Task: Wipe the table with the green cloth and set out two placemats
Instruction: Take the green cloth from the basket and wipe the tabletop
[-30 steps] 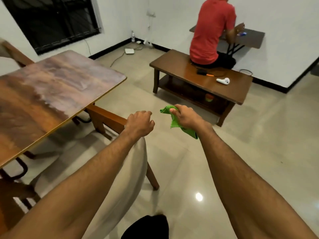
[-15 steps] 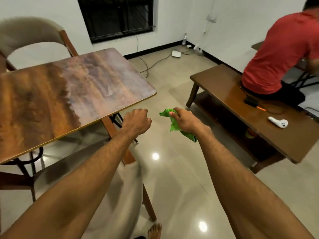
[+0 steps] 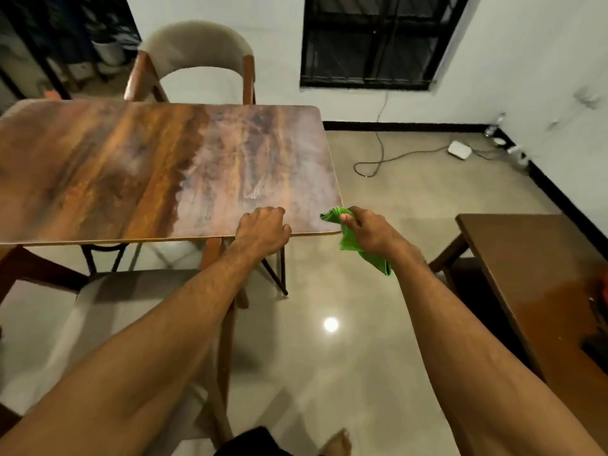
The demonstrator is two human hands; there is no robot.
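Right hand (image 3: 371, 230) pinches the cloth (image 3: 350, 243) at the table (image 3: 164, 166) corner now, swung over from above the floor. Left hand (image 3: 263, 225) is an empty fist at the edge. Looks ready to wipe, no placemats in sight.

You face white walls (image 3: 526, 60) with a dark barred window (image 3: 371, 41). The glossy beige floor (image 3: 378, 373) shows a bright spot (image 3: 331, 324); a padded chair (image 3: 194, 44) stands ahead, a low brown bench (image 3: 533, 274) to your right.
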